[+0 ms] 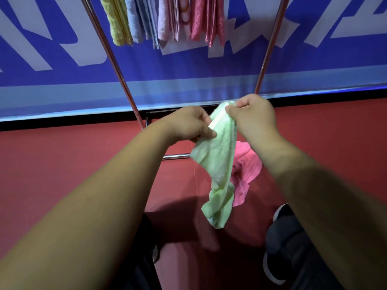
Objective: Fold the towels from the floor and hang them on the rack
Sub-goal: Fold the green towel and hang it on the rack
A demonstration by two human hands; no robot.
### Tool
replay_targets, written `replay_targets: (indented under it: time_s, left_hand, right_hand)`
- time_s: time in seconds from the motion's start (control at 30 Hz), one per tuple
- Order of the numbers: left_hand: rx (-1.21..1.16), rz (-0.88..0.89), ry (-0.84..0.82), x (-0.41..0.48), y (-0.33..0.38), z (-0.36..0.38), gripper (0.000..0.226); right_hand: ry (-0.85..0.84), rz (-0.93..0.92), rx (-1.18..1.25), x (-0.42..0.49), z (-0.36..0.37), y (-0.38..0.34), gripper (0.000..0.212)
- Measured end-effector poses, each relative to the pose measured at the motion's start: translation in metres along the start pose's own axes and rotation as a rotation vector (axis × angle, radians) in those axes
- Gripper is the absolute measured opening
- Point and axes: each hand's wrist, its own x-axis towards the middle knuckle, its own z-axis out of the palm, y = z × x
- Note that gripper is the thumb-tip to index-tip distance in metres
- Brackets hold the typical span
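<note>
Hanging in the air between two hands was a soft light green towel (217, 164). The left hand (188, 126) pinched its top edge, with fingers curled on the cloth. The right hand (253, 116) gripped the top corner just beside it, a bit higher. The rest drooped down, all crumpled. Under it, a bright pink towel (249, 164) lay bunched on the red floor (62, 164), near the shiny metal rack (117, 65). Yellow, blue and pink folded towels (163, 19) hung up high on it.

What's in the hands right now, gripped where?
Both hands, left and right, pinch the green towel along its upper edge; the rest hangs free.
</note>
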Motion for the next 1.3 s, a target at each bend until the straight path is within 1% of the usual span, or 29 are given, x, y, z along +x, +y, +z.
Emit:
replay_targets:
  time_s: [0.07, 0.1, 0.13, 0.17, 0.27, 0.33, 0.43, 0.53, 0.63, 0.73, 0.87, 1.0, 1.13, 1.3]
  left_hand:
    - [0.157, -0.053, -0.017, -0.001, -0.007, -0.004, 0.013]
    - [0.177, -0.081, -0.006, -0.001, -0.011, -0.007, 0.011]
    - [0.148, -0.103, 0.019, 0.001, -0.015, -0.009, 0.009]
    - [0.061, -0.123, 0.049, 0.002, -0.017, -0.011, 0.008]
    - [-0.326, -0.155, 0.117, 0.006, -0.016, -0.013, 0.009]
    - [-0.448, -0.141, 0.143, 0.007, -0.011, -0.012, 0.003]
    - [-0.526, -0.136, 0.153, 0.005, -0.004, -0.008, 0.010]
    - [-0.537, -0.146, 0.148, 0.004, 0.002, -0.002, 0.013]
    - [-0.545, -0.140, 0.136, 0.003, 0.007, 0.003, 0.019]
    - [-0.527, -0.125, 0.126, 0.001, 0.011, 0.009, 0.010]
    - [-0.503, -0.110, 0.148, 0.002, 0.011, 0.019, 0.013]
    - [-0.477, -0.085, 0.199, 0.005, 0.010, 0.024, 0.013]
    - [-0.396, -0.029, 0.279, 0.009, 0.008, 0.029, 0.007]
    - [-0.352, 0.018, 0.251, 0.011, 0.008, 0.033, 0.017]
  right_hand:
    - [0.086, 0.034, 0.065, 0.007, -0.010, 0.000, 0.015]
    - [0.115, 0.057, 0.110, 0.011, -0.015, 0.003, 0.018]
    - [0.122, 0.087, 0.149, 0.015, -0.018, 0.008, 0.022]
    - [0.108, 0.120, 0.168, 0.017, -0.019, 0.012, 0.024]
    - [0.047, 0.201, 0.126, 0.020, -0.021, 0.024, 0.026]
    - [0.045, 0.218, 0.138, 0.019, -0.022, 0.024, 0.027]
    - [0.017, 0.213, 0.181, 0.016, -0.021, 0.020, 0.031]
    - [-0.023, 0.198, 0.157, 0.011, -0.016, 0.018, 0.035]
    - [-0.065, 0.173, 0.134, 0.004, -0.008, 0.013, 0.034]
    - [-0.095, 0.111, 0.029, -0.005, -0.001, 0.005, 0.024]
    - [-0.102, 0.026, -0.045, -0.012, 0.005, 0.003, 0.016]
    - [-0.092, 0.011, -0.080, -0.015, 0.005, 0.002, 0.015]
    - [-0.084, 0.003, -0.072, -0.016, 0.005, 0.000, 0.015]
    - [-0.106, -0.029, -0.105, -0.019, 0.004, -0.001, 0.017]
